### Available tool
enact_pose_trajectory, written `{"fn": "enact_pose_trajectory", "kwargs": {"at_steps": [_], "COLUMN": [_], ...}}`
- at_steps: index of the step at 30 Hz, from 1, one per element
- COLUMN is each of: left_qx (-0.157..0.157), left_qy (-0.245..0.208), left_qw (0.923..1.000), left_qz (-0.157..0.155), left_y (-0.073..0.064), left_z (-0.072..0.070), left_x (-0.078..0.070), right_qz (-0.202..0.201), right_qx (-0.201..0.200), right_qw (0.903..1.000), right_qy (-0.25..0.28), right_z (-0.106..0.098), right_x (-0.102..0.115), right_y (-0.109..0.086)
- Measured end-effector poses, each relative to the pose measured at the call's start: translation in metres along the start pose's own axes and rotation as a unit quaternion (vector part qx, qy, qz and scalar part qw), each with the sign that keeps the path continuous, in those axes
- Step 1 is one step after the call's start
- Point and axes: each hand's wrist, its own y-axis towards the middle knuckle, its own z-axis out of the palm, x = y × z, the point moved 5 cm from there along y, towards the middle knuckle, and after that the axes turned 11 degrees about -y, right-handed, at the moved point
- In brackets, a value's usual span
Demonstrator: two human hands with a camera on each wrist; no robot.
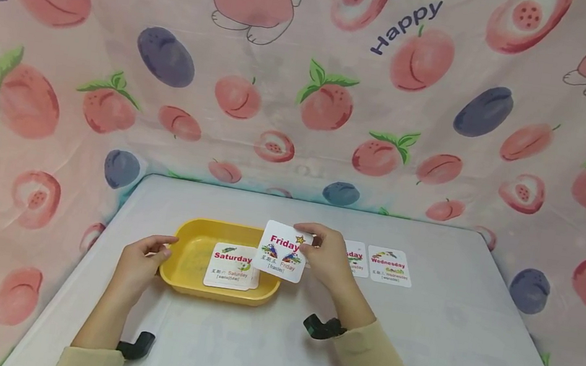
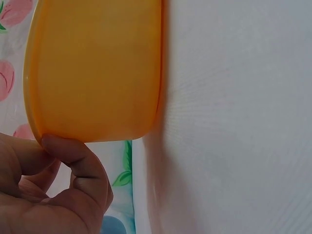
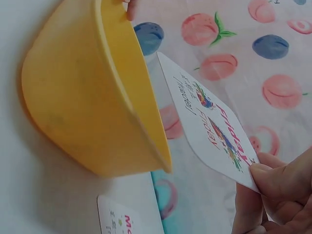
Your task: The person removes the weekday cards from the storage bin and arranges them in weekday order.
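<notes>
My left hand point(image 1: 137, 267) pinches the left rim of a yellow plastic tray point(image 1: 183, 283) between thumb and fingers; the left wrist view shows the thumb on the tray's outer wall. In my right hand point(image 1: 332, 260), the thumb and fingers grip the edge of a white Friday flashcard point(image 1: 274, 255), held up over the tray's right end. A Saturday flashcard point(image 1: 229, 266) lies inside the tray, with the edge of another card point(image 1: 255, 279) showing beneath it. In the right wrist view, the Friday card is tilted beside the tray's rim.
Right of the tray, a Wednesday flashcard point(image 1: 390, 267) lies on the white table point(image 1: 415, 356). Next to it a card ending in "sday" point(image 1: 355, 259) is partly covered by my right hand. A card starting "Mo" point(image 3: 117, 217) lies near the tray. Fruit-printed cloth point(image 1: 295, 164) hangs behind.
</notes>
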Motion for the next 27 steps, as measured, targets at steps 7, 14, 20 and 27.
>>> {"fn": "enact_pose_trajectory", "kwargs": {"at_steps": [7,14,20,27], "left_qx": [-0.005,-0.007,-0.01,-0.007], "left_qy": [0.0,-0.004,0.001,-0.001], "left_qw": [1.0,0.9999,0.9999,1.0], "left_qz": [0.0,0.008,0.008,0.0], "left_y": [0.0,0.001,0.001,0.001], "left_z": [0.001,0.001,0.001,0.001], "left_x": [0.002,0.003,0.002,0.001], "right_qz": [0.004,-0.003,-0.005,0.003], "right_qx": [0.003,0.008,0.014,0.02], "right_qw": [0.9999,0.9989,0.9977,0.9961], "right_qy": [-0.016,-0.046,-0.066,-0.086], "right_z": [-0.014,-0.027,-0.038,-0.045], "right_x": [-0.019,-0.034,-0.047,-0.068], "right_y": [-0.002,-0.007,-0.011,-0.015]}}
